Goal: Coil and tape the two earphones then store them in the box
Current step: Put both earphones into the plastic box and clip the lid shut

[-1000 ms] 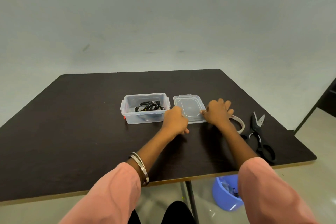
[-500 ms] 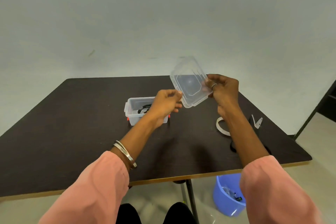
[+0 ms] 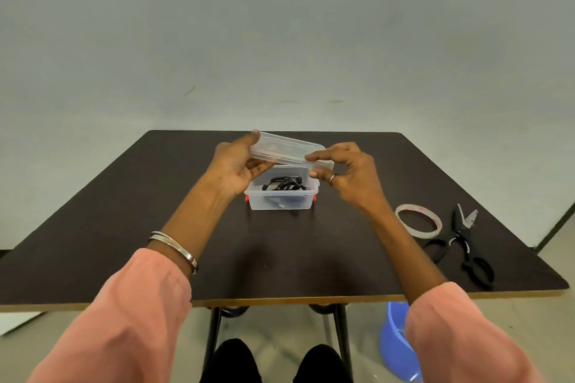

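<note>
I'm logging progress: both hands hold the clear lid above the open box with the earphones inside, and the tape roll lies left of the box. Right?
Not quite. The head view shows the tape roll lying right of the box, beside the scissors. The rest holds.

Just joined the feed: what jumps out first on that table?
Both hands, left hand and right hand, hold a clear lid just above the open box at mid-table, with black earphones coiled inside. At the right lie a tape roll and scissors.
</note>
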`<state>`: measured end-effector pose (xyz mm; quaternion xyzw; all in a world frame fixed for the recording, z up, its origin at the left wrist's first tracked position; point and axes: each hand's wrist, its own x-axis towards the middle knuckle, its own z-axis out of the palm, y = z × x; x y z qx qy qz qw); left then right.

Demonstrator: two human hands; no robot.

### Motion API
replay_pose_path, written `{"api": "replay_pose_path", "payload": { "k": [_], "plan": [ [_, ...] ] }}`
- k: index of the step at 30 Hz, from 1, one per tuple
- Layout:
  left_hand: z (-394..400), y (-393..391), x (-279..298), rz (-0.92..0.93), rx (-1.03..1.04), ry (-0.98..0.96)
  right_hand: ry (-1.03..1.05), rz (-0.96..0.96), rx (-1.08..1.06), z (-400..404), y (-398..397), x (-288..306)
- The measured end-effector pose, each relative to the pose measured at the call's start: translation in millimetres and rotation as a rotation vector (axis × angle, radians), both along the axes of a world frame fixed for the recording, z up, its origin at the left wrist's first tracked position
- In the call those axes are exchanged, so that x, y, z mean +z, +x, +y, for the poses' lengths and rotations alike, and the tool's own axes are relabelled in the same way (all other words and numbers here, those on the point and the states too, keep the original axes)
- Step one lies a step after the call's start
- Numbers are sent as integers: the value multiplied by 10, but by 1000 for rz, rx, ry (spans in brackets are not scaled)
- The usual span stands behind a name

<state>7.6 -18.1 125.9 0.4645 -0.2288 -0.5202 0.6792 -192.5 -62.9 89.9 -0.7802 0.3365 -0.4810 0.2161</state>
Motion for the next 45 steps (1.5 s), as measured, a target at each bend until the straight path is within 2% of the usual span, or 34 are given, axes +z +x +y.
{"api": "replay_pose_path", "payload": {
  "k": [2,6,8,12,13,18,24,31,39,41,45],
  "plan": [
    [11,45,-80,-56,6,26,69,-58,12,-7,49,-37],
    [-36,110,-348,-229,22,61,496,-198,-173,-165,163,-162],
    [-80,147,-499,-346,35,87,635,-238,-205,-219,217,-226],
    [-148,184,-610,-804,170,168,619,-311,-285,-276,276,-233],
    [-154,178,-601,-866,204,179,600,-317,-299,-284,297,-221],
    [-258,199,-624,-947,250,196,456,-115,-334,-322,405,-196],
    [-265,207,-763,-941,227,217,394,12,-366,-335,444,-338],
    [-278,221,-823,-848,227,223,487,-118,-332,-384,369,-424],
    [-398,283,-777,-876,201,378,467,-90,-375,-432,409,-467],
    [-385,302,-766,-792,182,405,564,-174,-355,-430,395,-499],
    [-364,372,-731,-392,70,395,832,-346,-282,-463,391,-538]
  ]
}}
